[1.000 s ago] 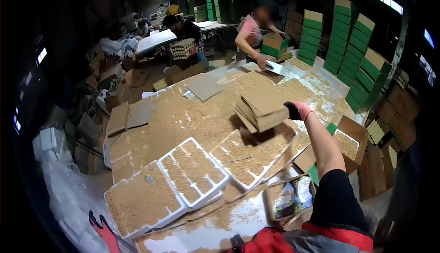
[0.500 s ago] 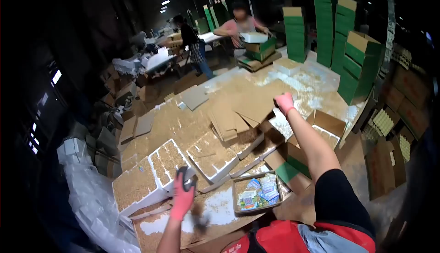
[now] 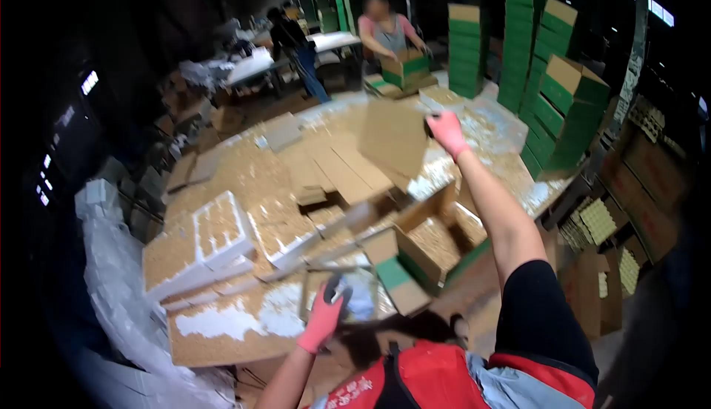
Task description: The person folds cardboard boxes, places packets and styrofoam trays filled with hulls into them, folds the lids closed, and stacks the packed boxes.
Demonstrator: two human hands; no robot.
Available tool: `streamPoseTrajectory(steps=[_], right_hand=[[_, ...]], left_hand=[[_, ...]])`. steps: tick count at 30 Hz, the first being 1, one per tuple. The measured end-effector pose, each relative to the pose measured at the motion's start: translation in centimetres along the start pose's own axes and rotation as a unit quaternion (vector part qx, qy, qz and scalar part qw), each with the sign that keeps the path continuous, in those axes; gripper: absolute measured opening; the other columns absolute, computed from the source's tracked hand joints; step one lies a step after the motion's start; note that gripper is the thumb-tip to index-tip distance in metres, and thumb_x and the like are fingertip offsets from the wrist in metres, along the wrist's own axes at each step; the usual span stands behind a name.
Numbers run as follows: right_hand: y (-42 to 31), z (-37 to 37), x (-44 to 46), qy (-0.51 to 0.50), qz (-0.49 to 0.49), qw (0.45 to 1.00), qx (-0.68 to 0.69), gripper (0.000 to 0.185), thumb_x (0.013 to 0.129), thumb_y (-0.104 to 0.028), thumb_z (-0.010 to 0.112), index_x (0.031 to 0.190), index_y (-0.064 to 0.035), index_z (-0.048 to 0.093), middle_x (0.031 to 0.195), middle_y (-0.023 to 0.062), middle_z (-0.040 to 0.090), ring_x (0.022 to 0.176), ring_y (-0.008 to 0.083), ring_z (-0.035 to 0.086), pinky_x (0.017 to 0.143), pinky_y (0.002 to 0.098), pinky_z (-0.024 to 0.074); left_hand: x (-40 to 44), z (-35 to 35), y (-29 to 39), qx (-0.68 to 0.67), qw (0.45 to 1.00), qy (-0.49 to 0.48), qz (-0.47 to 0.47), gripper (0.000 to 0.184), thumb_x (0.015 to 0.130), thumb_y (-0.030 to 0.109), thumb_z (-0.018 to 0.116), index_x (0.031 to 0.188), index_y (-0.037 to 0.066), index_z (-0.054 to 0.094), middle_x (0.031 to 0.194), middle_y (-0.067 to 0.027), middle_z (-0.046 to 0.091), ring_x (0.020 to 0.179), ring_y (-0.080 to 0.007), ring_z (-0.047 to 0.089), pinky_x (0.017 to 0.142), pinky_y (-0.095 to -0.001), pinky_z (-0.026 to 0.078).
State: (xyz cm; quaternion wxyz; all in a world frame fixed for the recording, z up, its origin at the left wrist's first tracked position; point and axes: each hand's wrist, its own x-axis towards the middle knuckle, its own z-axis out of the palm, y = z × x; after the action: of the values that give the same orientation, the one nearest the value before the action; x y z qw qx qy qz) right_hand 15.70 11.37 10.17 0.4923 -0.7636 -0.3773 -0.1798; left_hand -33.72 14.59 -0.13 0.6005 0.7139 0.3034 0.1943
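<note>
My right hand point(image 3: 446, 133), in a pink glove with dark fingers, is closed on the edge of a brown cardboard sheet point(image 3: 391, 141), which is raised at a tilt above other flat cardboard sheets point(image 3: 337, 172). My left hand point(image 3: 326, 314), gloved alike, is over a shallow tray point(image 3: 305, 290) of blue and white packets point(image 3: 361, 296). Its fingers are curled around something small and whitish, too blurred to name. Beside the tray stands an open carton point(image 3: 416, 257) with a green band, holding brown chaff-like material.
White foam trays point(image 3: 222, 227) filled with brown chaff stand on the littered table point(image 3: 222, 357). Tall stacks of green-banded cartons point(image 3: 518, 46) rise at the back right. Across the table a person point(image 3: 385, 35) handles a carton. Clear plastic wrapping point(image 3: 118, 283) hangs at the left.
My right hand has lifted the cardboard sheet up and away from the open carton. My left hand has moved right, from the foam trays to over the packet tray. The view has shifted.
</note>
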Motion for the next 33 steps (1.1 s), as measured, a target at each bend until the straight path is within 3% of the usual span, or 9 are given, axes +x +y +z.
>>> streamPoseTrajectory(steps=[1,5,7,12,15,22,26,29,33], right_hand=[[0.5,-1.8,1.4,-0.065,0.075,0.995,-0.009,0.026,0.079,-0.023,0.059,0.093,-0.0035,0.07,0.089,0.0224,0.067,0.082,0.0389,0.065,0.074,0.0423,0.0516],[2.1,-10.5,0.7,-0.147,-0.025,0.985,0.092,0.024,0.075,-0.008,0.064,0.099,-0.0025,0.063,0.09,0.012,0.067,0.08,0.0235,0.063,0.075,0.0329,0.0502],[3.7,-13.7,-2.2,-0.236,-0.124,0.96,0.089,0.02,0.077,-0.005,0.061,0.097,-0.0036,0.061,0.089,0.01,0.063,0.084,0.0223,0.062,0.078,0.0319,0.0497],[8.7,-14.6,-7.6,-0.538,-0.364,0.76,0.018,0.02,0.071,-0.005,0.064,0.09,-0.0103,0.061,0.098,0.0068,0.058,0.099,0.0277,0.059,0.082,0.0374,0.0504],[9.4,-14.5,-9.2,-0.539,-0.442,0.67,-0.254,0.018,0.073,-0.009,0.063,0.09,-0.0102,0.069,0.097,0.011,0.06,0.095,0.0266,0.06,0.079,0.0359,0.0513],[10.1,-17.4,-11.3,-0.431,-0.283,0.834,-0.196,0.018,0.065,-0.009,0.066,0.081,-0.0061,0.058,0.09,0.013,0.056,0.087,0.0316,0.062,0.066,0.0417,0.0494],[8.4,-17.8,-11.5,-0.446,-0.433,0.77,-0.143,0.025,0.062,-0.011,0.067,0.085,-0.0096,0.056,0.089,0.0105,0.054,0.084,0.0288,0.058,0.068,0.0396,0.0481],[7.7,-16.9,-12.0,-0.514,-0.492,0.683,-0.164,0.025,0.065,-0.014,0.066,0.088,-0.0104,0.058,0.091,0.0093,0.055,0.084,0.0282,0.058,0.072,0.0404,0.0478],[8.2,-14.1,-13.1,-0.613,-0.489,0.56,-0.267,0.019,0.074,-0.014,0.062,0.093,-0.0112,0.067,0.094,0.0109,0.061,0.09,0.0275,0.062,0.076,0.0367,0.0492]], left_hand=[[1.5,3.7,-0.6,-0.034,0.999,-0.011,0.036,0.055,0.091,0.021,0.066,0.138,0.002,0.044,0.132,-0.0123,0.051,0.119,-0.0197,0.049,0.101,-0.0323,0.041],[5.5,18.8,4.9,-0.197,0.951,-0.012,-0.237,0.083,0.09,0.036,0.066,0.152,0.002,0.021,0.14,-0.0084,0.044,0.124,-0.0169,0.044,0.102,-0.0293,0.038],[8.8,24.5,-1.4,-0.106,0.987,0.115,-0.042,0.069,0.089,0.023,0.064,0.149,0.011,0.032,0.145,-0.012,0.039,0.126,-0.022,0.043,0.099,-0.0342,0.043],[7.4,21.5,2.8,-0.155,0.986,-0.044,-0.052,0.051,0.097,0.018,0.053,0.144,0.002,0.038,0.139,-0.0104,0.05,0.128,-0.0174,0.045,0.109,-0.0321,0.035],[6.9,21.8,7.1,-0.082,0.989,0.015,-0.119,0.057,0.095,0.02,0.056,0.145,0.001,0.036,0.14,-0.0104,0.049,0.128,-0.0179,0.045,0.11,-0.0316,0.033],[6.2,21.5,1.0,-0.044,0.994,0.052,-0.088,0.069,0.097,0.032,0.053,0.151,0.002,0.022,0.149,-0.0137,0.039,0.134,-0.0214,0.037,0.112,-0.0321,0.028],[4.8,21.6,3.9,-0.054,0.994,0.071,-0.067,0.063,0.101,0.031,0.048,0.151,0.002,0.024,0.152,-0.0128,0.034,0.138,-0.02,0.032,0.113,-0.0308,0.026],[3.1,17.1,0.5,-0.213,0.97,0.088,-0.082,0.051,0.097,0.034,0.053,0.139,0.007,0.048,0.125,-0.0074,0.061,0.112,-0.0212,0.056,0.098,-0.0368,0.043],[6.1,10.0,-10.6,0.311,0.858,0.352,-0.207,0.044,0.083,0.038,0.065,0.112,0.004,0.064,0.113,-0.0152,0.066,0.1,-0.028,0.063,0.088,-0.0446,0.047]])
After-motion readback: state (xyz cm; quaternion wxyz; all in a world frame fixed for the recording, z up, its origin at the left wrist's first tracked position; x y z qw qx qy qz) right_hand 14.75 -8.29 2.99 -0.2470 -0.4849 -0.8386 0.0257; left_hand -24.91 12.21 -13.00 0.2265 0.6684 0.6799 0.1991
